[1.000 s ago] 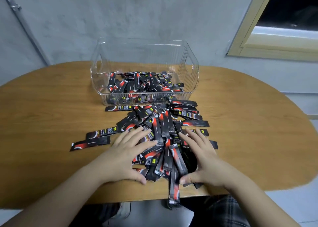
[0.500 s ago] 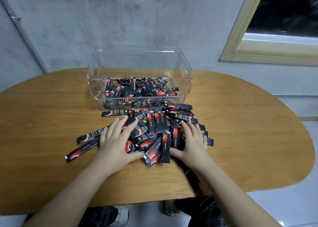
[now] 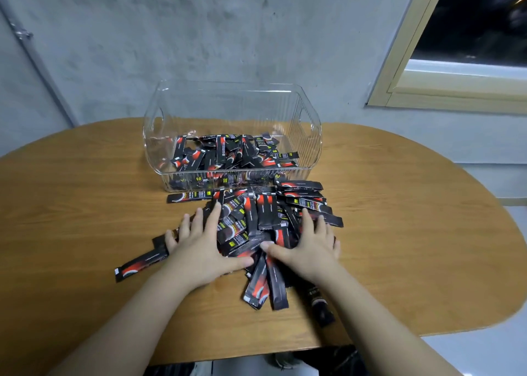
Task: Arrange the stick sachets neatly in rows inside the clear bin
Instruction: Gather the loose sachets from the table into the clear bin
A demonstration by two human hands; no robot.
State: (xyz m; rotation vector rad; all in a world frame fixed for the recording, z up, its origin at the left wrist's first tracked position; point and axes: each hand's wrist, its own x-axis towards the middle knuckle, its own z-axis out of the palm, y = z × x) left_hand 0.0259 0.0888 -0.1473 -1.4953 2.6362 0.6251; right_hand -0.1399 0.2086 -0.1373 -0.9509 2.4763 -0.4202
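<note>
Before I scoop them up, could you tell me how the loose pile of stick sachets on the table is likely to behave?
The pile of sachets will probably slide and fan apart, since the glossy sticks overlap at crossed angles under the left hand and right hand. Each looks thin and light, so strays like the lone sachet may easily escape.

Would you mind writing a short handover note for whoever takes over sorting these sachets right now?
Left hand: open, flat on the left side of the pile of sachets on the table.
Right hand: open, flat on the right side of the pile.
Clear bin: stands behind the pile; sachets inside lie jumbled, not in rows.
Done: some sachets are in the bin.
Left: move the pile in and line everything up in rows.
</note>
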